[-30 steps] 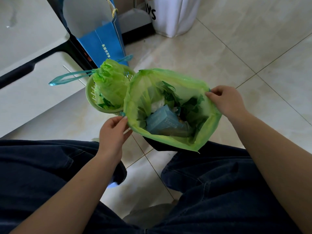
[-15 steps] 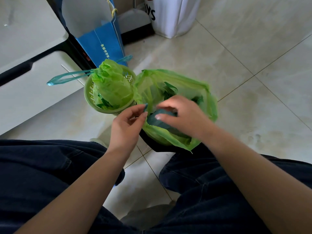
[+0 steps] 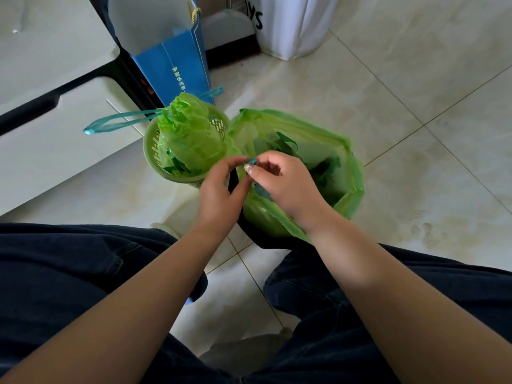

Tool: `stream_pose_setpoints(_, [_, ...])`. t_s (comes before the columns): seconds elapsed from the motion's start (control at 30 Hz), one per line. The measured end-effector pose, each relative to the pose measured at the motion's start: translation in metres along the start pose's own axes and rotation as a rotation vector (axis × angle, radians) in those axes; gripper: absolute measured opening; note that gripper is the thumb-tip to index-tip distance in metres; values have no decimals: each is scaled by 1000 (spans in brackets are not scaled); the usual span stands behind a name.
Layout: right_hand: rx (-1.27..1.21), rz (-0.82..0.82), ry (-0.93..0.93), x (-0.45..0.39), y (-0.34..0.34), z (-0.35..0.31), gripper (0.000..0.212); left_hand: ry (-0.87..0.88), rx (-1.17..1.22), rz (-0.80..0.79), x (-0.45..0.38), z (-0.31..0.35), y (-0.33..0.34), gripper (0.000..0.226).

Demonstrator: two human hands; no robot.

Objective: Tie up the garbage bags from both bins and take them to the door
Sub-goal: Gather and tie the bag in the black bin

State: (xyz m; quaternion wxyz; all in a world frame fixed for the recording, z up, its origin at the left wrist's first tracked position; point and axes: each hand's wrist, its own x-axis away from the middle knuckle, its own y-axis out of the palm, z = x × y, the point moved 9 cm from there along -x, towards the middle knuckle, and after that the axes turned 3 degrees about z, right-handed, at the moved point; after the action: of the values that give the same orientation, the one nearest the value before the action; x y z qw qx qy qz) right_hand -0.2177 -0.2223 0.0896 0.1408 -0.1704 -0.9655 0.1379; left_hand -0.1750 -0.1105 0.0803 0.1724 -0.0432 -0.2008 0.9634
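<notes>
Both hands, left (image 3: 221, 189) and right (image 3: 282, 181), rose to the open bag's (image 3: 327, 151) near rim, pinching its teal drawstring (image 3: 251, 161).

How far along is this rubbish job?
Roughly halfway through tying. The bag in the small green basket looks cinched, its teal drawstring pulled out. The bigger green bag gapes open while the left hand and right hand pinch its drawstring tab. Both bags remain in their bins, not carried anywhere.

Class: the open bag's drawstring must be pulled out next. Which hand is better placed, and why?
Right. The right hand pinches the teal drawstring at the open green bag's near rim; the left hand only steadies the rim beside it.
</notes>
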Motion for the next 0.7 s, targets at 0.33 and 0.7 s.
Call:
stream_pose_setpoints(0.33, [-280,74,65,-8,-17,-15,11,187,-293,-166,4,-30,26,33])
stream_pose_setpoints(0.7, [-416,125,113,-16,-46,-18,13,100,-404,-294,12,-50,42,52])
